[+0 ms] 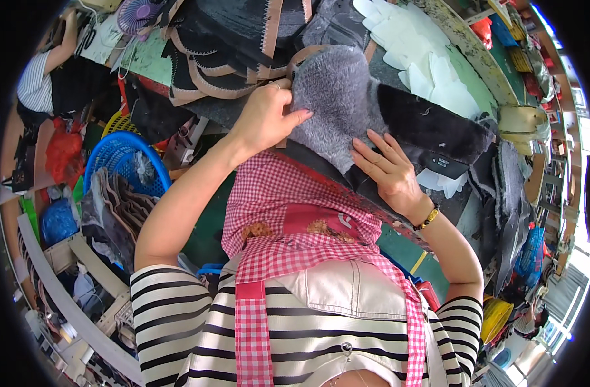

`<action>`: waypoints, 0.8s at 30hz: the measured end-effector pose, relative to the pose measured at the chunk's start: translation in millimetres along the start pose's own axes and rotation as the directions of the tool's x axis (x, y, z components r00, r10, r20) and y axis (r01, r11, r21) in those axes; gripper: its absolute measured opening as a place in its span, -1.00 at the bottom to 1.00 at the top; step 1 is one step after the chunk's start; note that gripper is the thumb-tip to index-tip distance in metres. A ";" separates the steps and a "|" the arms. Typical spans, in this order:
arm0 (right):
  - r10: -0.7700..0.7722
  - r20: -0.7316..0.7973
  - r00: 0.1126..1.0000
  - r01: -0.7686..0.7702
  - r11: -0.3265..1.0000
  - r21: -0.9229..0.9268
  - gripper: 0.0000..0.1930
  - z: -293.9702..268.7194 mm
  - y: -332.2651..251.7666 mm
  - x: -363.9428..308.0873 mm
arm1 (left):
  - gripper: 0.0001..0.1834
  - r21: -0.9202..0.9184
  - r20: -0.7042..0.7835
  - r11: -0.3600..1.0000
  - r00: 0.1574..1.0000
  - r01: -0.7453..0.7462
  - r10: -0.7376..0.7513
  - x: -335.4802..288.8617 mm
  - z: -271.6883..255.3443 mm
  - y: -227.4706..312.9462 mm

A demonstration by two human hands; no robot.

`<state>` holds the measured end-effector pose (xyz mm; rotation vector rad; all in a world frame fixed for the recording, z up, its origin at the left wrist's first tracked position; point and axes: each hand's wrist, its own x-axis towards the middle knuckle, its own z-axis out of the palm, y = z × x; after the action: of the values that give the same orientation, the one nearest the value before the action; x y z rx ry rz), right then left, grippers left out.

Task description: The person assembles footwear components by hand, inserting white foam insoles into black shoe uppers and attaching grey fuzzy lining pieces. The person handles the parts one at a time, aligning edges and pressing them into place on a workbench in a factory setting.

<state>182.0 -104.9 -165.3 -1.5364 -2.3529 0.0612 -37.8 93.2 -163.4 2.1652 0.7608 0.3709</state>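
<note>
A grey plush fabric piece (330,97) with a rounded top lies at the near edge of the worktable. My left hand (269,113) pinches its left edge, thumb on top and the other fingers curled at the rim, partly hidden. My right hand (385,164) rests on its lower right part with fingers stretched out. A black plush piece (430,126) extends from the grey one to the right, with a small dark printed label (444,164) at its lower edge. Whether the two are joined I cannot tell.
Black pieces with tan zigzag borders (208,68) are heaped behind. White cut sheets (417,45) lie at the far right. Dark plush pieces (507,206) hang at right. A blue basket (124,155), a purple fan (137,16) and another person (40,84) are at left.
</note>
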 end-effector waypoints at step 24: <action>0.321 0.323 0.890 -0.415 0.864 0.285 -0.35 -40.0 90.6 79.2 | -0.53 0.340 -0.120 0.907 0.945 -0.247 0.303 -71.0 38.7 20.9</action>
<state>245.0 -1.7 -127.1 -1.8589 -2.0353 0.7798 -65.7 15.1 -173.1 2.5867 0.6396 0.6221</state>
